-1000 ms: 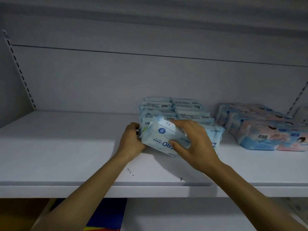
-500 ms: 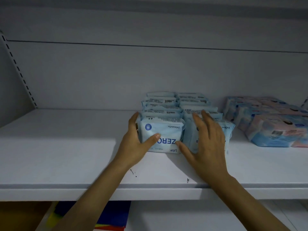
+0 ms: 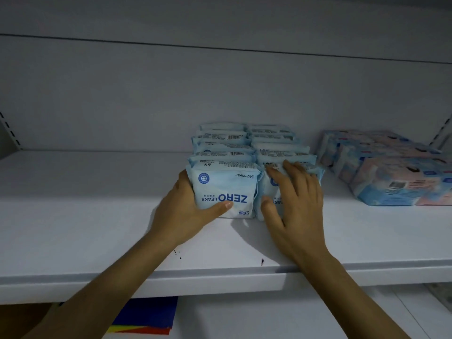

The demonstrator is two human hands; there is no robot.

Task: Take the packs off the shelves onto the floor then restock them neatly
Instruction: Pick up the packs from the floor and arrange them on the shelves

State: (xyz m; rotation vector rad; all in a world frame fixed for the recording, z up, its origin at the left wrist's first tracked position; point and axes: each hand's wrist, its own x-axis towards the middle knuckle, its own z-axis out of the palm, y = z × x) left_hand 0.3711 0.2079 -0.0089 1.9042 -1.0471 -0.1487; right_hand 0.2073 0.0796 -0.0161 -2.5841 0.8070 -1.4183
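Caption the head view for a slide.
Left hand grips the front ZERO pack while the right hand presses the neighbouring pack on the white shelf.

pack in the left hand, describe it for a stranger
On the white shelf, two rows of pale blue packs stand mid-shelf. The pack fronts the left row, gripped by the left hand; only it shows upside-down ZERO LEAKS print fully.

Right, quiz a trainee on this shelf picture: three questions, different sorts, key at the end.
1. True or false: the print on the front left pack reads upside down.
2. The right hand lies on: A the front right pack; B the pink packs; C the bare shelf.
3. Fill in: the blue packs stand in ___ rows running front to back.
Key: 1 true; 2 A; 3 two.
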